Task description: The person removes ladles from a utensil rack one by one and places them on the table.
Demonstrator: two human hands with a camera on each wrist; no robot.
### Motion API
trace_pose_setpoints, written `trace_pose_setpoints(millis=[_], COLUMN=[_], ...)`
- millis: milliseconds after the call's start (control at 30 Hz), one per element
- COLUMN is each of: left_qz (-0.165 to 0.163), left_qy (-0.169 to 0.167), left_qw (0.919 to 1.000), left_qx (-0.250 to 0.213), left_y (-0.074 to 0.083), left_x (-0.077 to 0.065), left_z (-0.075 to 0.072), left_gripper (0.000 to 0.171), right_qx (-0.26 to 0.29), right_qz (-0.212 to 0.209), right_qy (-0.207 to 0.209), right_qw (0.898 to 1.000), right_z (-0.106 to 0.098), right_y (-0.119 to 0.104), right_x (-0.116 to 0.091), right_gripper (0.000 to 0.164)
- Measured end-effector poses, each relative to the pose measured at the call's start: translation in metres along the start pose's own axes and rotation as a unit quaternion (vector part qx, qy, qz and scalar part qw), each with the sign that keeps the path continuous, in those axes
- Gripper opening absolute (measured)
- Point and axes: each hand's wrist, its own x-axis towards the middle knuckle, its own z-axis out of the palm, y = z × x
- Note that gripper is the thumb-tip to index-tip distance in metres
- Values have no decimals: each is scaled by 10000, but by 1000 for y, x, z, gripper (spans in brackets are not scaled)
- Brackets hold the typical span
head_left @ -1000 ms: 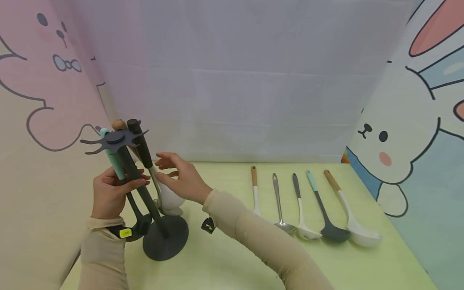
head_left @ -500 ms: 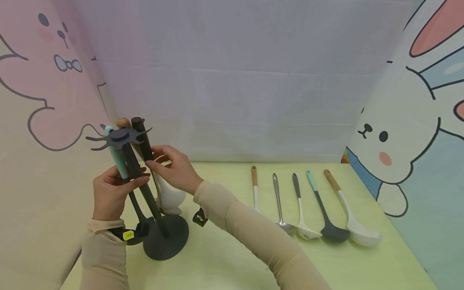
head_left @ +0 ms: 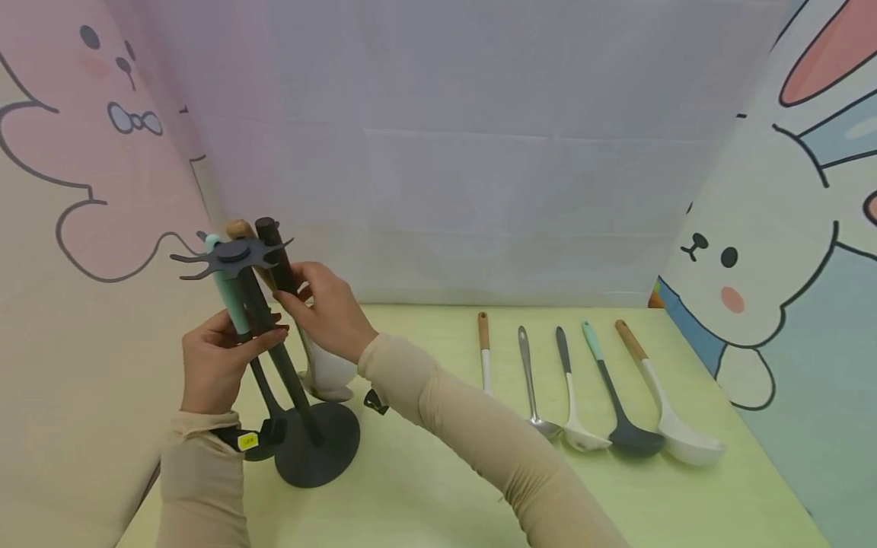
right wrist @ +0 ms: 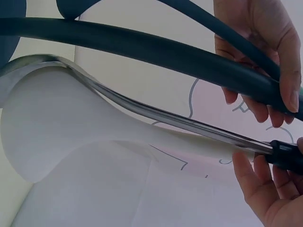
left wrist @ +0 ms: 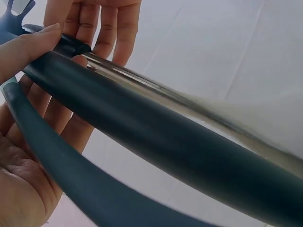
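Note:
A dark utensil stand (head_left: pixel 294 396) with a hooked top leans at the left of the table. My left hand (head_left: pixel 214 369) grips its pole between thumb and fingers, and a mint-handled dark ladle (head_left: pixel 231 304) hangs alongside the palm. On the stand's far right side, my right hand (head_left: pixel 329 308) pinches the black handle (head_left: pixel 279 268) of a utensil with a shiny metal shaft (right wrist: pixel 180 123). Behind that hangs a white utensil (right wrist: pixel 52 118), its wooden handle (head_left: pixel 240 228) showing at the top. In the left wrist view, the right hand's fingers (left wrist: pixel 116 33) curl near the black handle.
A row of utensils lies on the yellow-green table (head_left: pixel 411 495) to the right: a wooden-handled white one (head_left: pixel 483 342), a metal ladle (head_left: pixel 526 365), a grey-handled white one (head_left: pixel 569 380), a mint-handled dark ladle (head_left: pixel 617 403) and a wooden-handled white ladle (head_left: pixel 664 396). Curtains (head_left: pixel 466 190) surround the table.
My right hand, earlier loosely spread beside the metal utensil, has moved up and left and taken hold of its black handle. The left hand keeps its grip on the pole.

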Motion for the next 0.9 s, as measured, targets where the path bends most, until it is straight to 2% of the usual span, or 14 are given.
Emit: trace_pose_setpoints(millis=[167,367,633,733,900], left_qz=[8,20,-31,0,41], left_qy=[-66,-125,-88,-368,-1277], left_qw=[10000,9999,9999,9993,9916], left_qx=[22,36,125,46,-222], left_y=[1,2,1,2,2], left_x=[0,0,-2,-3,0], left_z=[0,1,0,-1,-5], left_gripper=[35,34,33,43,66], right_qx=[-253,-269,-368,-293,-45], right_qz=[-53,-138,-194,-116,-67], right_qy=[-64,-56,-283,-327,-331], right_qw=[9996,9995,9987,9990,9994], right_z=[-5,-12,-20,-19,-15], right_y=[1,3,3,3,4], right_x=[1,0,1,1,1], right_gripper=[32,32,33,33,33])
